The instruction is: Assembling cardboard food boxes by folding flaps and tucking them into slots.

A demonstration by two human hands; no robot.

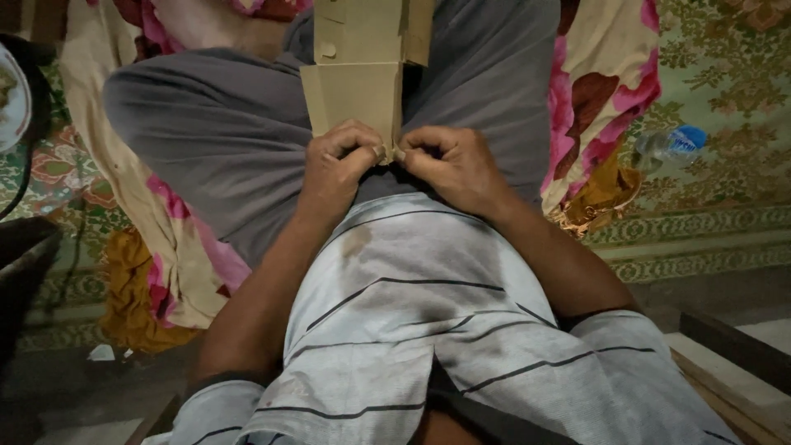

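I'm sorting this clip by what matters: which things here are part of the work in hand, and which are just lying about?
In hand:
- folded brown cardboard piece, pinched at its lower edge by left hand and right hand

Lying about:
- plastic bottle with blue cap on the patterned carpet
- floral cloth
- plate at the left edge

A home living space is shown, with the floor used as the seat. A green patterned carpet point(725, 74) is spread to the right of the hands, and a clear plastic bottle point(669, 145) lies on it. A floral cloth point(606, 91) in cream and pink is laid under the crossed legs, beyond and beside the hands. A plate point(12, 99) is seen far left.
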